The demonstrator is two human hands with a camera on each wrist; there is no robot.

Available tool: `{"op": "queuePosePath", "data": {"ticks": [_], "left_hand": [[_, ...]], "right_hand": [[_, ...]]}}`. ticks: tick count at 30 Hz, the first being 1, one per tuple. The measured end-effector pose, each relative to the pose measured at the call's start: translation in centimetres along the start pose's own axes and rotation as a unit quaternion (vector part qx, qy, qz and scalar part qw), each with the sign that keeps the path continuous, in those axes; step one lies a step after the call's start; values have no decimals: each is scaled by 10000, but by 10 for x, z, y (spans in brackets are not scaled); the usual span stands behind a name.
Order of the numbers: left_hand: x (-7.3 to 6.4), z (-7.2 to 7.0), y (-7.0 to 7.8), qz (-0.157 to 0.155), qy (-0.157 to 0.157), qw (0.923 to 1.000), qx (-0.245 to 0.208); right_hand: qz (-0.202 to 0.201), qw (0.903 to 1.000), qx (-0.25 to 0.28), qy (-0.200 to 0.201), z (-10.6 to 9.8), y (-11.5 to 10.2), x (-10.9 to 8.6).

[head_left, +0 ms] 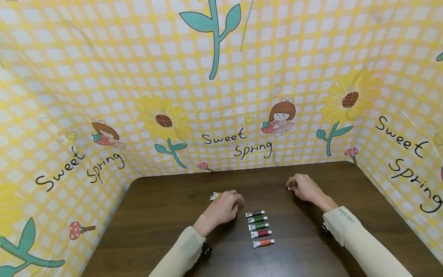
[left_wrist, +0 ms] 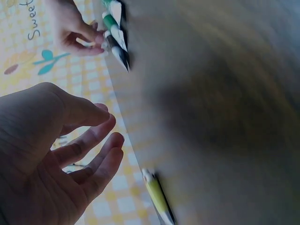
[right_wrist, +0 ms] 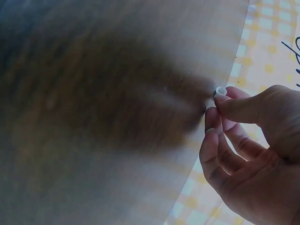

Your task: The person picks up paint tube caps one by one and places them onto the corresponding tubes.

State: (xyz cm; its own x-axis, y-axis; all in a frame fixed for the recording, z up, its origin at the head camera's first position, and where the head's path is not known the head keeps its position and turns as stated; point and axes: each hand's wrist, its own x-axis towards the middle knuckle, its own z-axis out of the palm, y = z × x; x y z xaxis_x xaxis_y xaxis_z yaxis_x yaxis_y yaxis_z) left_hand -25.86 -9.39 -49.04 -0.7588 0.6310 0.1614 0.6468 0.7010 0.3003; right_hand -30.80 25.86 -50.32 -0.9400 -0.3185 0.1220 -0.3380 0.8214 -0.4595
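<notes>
My left hand (head_left: 223, 207) is over the left-middle of the table, its fingers loosely bent with nothing between them in the left wrist view. Just beyond it, partly hidden by the hand, lie yellow paint tubes (head_left: 215, 196). Farther right, my right hand (head_left: 304, 187) pinches a small white cap (right_wrist: 221, 91) between thumb and index finger, close to the tabletop. Between the hands runs a column of paint tubes with white caps: a dark one (head_left: 255, 213), two green ones (head_left: 257, 219), a red one (head_left: 261, 234) and an orange one (head_left: 263, 243).
The dark brown wooden table (head_left: 155, 215) has rounded far corners. Yellow checked cloth (head_left: 221, 96) with printed flowers and lettering hangs behind it and along both sides.
</notes>
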Motion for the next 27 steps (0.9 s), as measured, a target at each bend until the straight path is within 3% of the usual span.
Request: {"op": "queuePosePath", "data": {"ticks": [8,16,27], "left_hand": [[-8,-8,-20,-364,149,9992,50],[-12,-9,-37,-428,469,9974,329],[-17,-12,-50,-699,342,9963,364]], "right_hand": [[-147,9999,52,24,0,-1,-1],[-248,9996,148,-55,2,-3,-1],[-214,9996,170,-112,6,-3,-3]]}}
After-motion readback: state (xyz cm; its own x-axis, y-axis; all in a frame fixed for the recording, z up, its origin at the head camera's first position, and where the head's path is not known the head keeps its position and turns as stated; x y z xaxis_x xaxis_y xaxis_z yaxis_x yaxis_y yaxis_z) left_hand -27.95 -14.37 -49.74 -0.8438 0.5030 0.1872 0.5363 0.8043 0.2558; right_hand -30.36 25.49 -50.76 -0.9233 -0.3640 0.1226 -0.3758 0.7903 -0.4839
